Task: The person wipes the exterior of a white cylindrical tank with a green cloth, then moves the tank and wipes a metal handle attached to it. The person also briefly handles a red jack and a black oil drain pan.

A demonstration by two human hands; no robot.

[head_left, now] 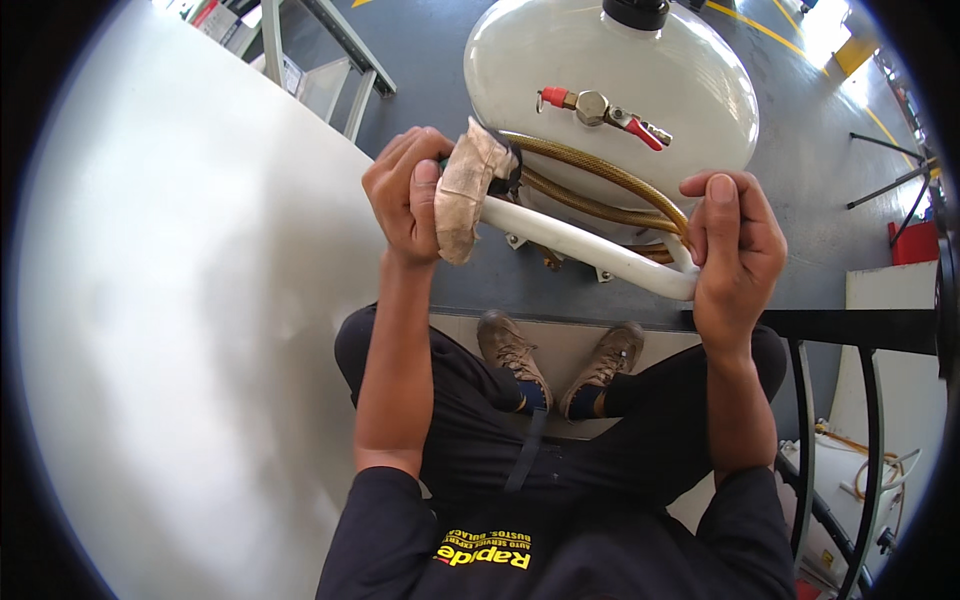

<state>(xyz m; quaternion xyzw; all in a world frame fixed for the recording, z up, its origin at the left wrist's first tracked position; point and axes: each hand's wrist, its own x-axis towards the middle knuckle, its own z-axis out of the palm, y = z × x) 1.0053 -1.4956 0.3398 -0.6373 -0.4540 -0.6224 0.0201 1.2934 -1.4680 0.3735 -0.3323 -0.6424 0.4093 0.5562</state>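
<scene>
My left hand point(408, 195) is closed, its thumb pressed to the side of a tan, wrinkled, tape-wrapped piece point(462, 195). Behind that piece a dark part shows, and its exact kind is hard to tell. A white tubular handle point(590, 248) runs from beside it toward my right hand point(738, 235). Those right fingers are curled with the thumb against them, at the handle's right end; anything pinched between them is hidden. Just past both hands stands a rounded white tank point(610, 60), with gold braided hoses point(600, 172) looping behind the handle.
A brass valve fitting with red levers point(592, 108) sticks out of the tank. On the left spreads a large white surface point(180, 300), with a grey metal frame point(330, 60) beyond it. Black railing bars point(868, 430) stand at right. My shoes point(515, 350) rest below the handle.
</scene>
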